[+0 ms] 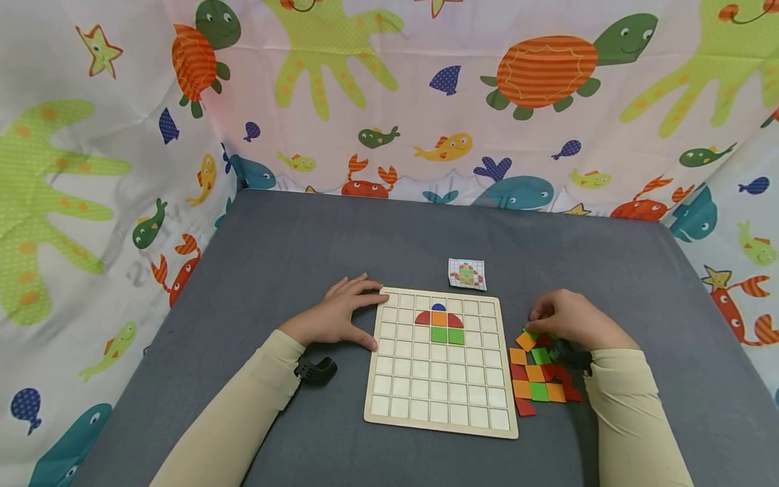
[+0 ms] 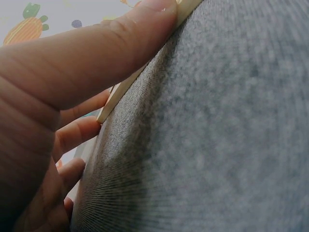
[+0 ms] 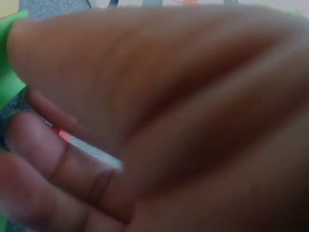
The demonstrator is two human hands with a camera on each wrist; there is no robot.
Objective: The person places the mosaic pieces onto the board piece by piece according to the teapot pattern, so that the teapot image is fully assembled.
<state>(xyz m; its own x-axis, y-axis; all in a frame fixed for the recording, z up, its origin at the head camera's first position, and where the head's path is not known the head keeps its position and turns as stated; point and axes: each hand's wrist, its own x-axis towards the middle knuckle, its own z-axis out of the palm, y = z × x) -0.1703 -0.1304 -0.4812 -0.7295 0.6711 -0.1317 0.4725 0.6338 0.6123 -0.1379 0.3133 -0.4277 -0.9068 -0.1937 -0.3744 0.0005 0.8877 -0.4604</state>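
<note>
A pale wooden grid board lies on the grey table. In its upper cells sit a blue half-round, an orange square between two red quarter-rounds, and two green squares. My left hand rests at the board's upper left edge, thumb and fingers spread along it, as the left wrist view also shows. Over the top of a loose tile pile, my right hand has its fingers bent and pinches a green tile at the thumb tip. The far side of that grip is hidden.
Loose orange, green and red tiles lie close along the board's right edge, partly under the right wrist. A small pattern card lies behind the board. Patterned cloth hangs around the table. Dark wrist straps are on both arms.
</note>
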